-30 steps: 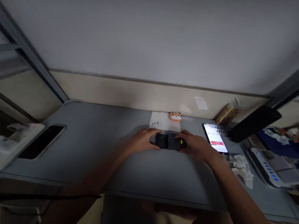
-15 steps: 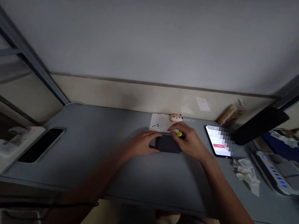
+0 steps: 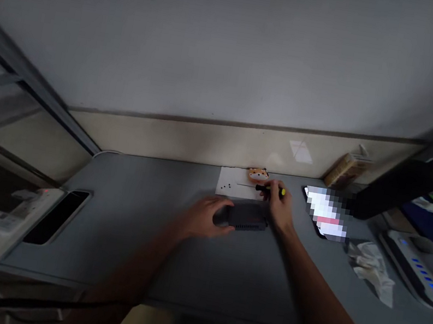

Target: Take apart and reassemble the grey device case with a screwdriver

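Observation:
My left hand (image 3: pixel 207 217) grips the left end of a dark rectangular box with a row of slots (image 3: pixel 249 217), thumb on the near side and fingers on the far side. Beyond the box, my right hand (image 3: pixel 278 203) is closed around a screwdriver (image 3: pixel 270 190) with a black and yellow handle. Its thin shaft points left over a white sheet of paper (image 3: pixel 235 175). Several tiny black pieces, which look like screws (image 3: pixel 226 186), lie on the paper's left part. An orange animal-faced item (image 3: pixel 258 175) sits at the paper's back right.
On the right are a lit phone (image 3: pixel 324 213), a crumpled tissue (image 3: pixel 373 268), a carton (image 3: pixel 348 170), a black upright object (image 3: pixel 403 187) and a device with blue lights (image 3: pixel 418 267). A dark-screened phone (image 3: pixel 57 217) and a white power strip (image 3: pixel 17 223) lie at the left.
My right hand has lifted away from the box to its far right, and the screwdriver has swung to lie nearly level, pointing left. My left hand still holds the box. The view has shifted slightly.

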Motion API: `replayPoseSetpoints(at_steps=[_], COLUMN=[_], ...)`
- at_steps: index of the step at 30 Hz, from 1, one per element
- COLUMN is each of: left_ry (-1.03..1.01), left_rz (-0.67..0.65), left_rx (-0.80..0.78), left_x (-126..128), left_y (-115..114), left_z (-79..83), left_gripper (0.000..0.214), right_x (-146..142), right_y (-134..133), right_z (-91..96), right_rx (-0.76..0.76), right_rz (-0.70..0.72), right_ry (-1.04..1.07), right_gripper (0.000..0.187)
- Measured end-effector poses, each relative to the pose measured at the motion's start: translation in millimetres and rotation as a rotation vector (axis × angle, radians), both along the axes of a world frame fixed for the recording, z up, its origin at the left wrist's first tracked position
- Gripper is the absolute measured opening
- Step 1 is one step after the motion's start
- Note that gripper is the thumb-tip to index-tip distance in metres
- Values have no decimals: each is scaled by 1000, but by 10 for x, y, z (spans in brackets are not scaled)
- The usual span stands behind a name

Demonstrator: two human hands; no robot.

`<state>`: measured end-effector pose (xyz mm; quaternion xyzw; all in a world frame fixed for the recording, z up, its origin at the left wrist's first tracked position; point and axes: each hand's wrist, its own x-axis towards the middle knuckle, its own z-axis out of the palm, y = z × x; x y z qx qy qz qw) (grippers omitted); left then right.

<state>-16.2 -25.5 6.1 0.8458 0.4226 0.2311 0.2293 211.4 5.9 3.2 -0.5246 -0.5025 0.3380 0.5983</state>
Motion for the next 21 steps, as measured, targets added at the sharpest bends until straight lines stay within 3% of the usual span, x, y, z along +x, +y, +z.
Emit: replayPoseSetpoints(at_steps=[12,17,21], left_ry=[-25,-32,-80], left_rz=[-75,-40,22], left_rx=[225,205,163], left_x=[-56,-56,-21], left_y=[96,111,117], left_z=[-161,-172,-213], left_gripper=[25,30,34], right_x=[-11,3,30], right_y=[64,40,37], right_z=[-142,-73,8], right_rx=[-27,-49,-53], right_rz=[138,114,81], right_ry=[-49,6,173], right_gripper=[59,60,59])
